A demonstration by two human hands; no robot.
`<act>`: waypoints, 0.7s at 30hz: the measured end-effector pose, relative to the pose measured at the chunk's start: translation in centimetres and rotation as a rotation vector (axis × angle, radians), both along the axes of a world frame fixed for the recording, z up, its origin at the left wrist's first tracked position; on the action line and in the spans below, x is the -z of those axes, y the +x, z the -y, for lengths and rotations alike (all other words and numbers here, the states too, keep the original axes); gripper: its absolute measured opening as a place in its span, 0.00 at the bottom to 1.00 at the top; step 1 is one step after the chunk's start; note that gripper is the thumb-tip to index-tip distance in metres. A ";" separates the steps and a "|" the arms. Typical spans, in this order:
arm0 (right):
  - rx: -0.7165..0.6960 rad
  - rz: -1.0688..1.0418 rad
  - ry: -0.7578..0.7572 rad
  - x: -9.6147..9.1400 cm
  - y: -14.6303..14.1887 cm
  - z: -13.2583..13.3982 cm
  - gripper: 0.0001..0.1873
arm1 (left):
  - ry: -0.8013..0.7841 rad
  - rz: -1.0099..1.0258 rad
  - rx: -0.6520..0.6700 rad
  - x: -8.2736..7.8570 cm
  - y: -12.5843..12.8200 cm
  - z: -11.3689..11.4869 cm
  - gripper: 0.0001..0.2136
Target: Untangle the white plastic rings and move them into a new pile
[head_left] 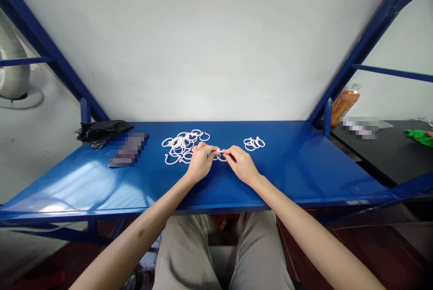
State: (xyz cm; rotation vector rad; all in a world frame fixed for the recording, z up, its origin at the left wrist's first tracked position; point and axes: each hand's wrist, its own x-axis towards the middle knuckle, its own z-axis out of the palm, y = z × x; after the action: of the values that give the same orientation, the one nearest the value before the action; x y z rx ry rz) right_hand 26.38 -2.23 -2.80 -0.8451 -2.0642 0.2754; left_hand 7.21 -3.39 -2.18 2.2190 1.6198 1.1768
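Note:
Both my hands meet over the middle of a blue metal shelf (297, 168). My left hand (199, 163) and my right hand (241, 163) each pinch a side of one white plastic ring (220, 154) held just above the surface. A loose pile of several white rings (181, 145) lies just behind and left of my left hand. A smaller cluster of white rings (254, 143) lies behind my right hand.
A crumpled black plastic bag (101, 131) and a flat dark object (128, 149) sit at the shelf's left. Blue frame posts slant up on both sides. An orange bottle (344, 105) stands at the right, beside a black table (389, 154) with something green on it.

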 end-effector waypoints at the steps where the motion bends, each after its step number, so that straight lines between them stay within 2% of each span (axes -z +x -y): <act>1: -0.015 -0.002 -0.006 0.1 0.0 0.0 0.10 | 0.002 0.031 0.004 0.0 0.0 0.1 0.10; 4: -0.069 -0.004 -0.023 0.3 0.3 -0.2 0.11 | 0.017 0.072 0.041 0.0 0.2 0.5 0.10; 8: -0.092 -0.091 -0.090 0.0 0.6 -0.4 0.10 | 0.062 0.020 0.084 -0.4 0.5 0.6 0.10; 11: -0.063 -0.226 -0.285 -0.5 0.8 -0.6 0.10 | 0.139 -0.021 0.104 -0.4 0.4 0.3 0.09; 14: -0.059 -0.314 -0.465 -0.9 1.8 -1.3 0.14 | 0.198 -0.082 0.086 -0.1 0.2 0.0 0.10; 16: 0.039 -0.340 -0.402 -0.9 3.3 -2.3 0.16 | 0.212 -0.143 0.044 0.2 0.0 0.0 0.11; 19: 0.295 -0.296 -0.123 -0.7 6.6 -4.6 0.15 | 0.197 -0.263 -0.020 0.5 -0.1 0.2 0.09; 21: 0.445 -0.258 -0.079 -0.4 8.8 -6.3 0.15 | 0.171 -0.334 -0.048 0.6 -0.1 0.4 0.08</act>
State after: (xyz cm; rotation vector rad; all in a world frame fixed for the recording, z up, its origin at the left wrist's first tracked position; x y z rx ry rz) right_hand 35.21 4.08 -2.41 -1.2213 -1.5872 0.2073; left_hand 7.14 -3.76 -2.79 2.6153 1.7567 1.0335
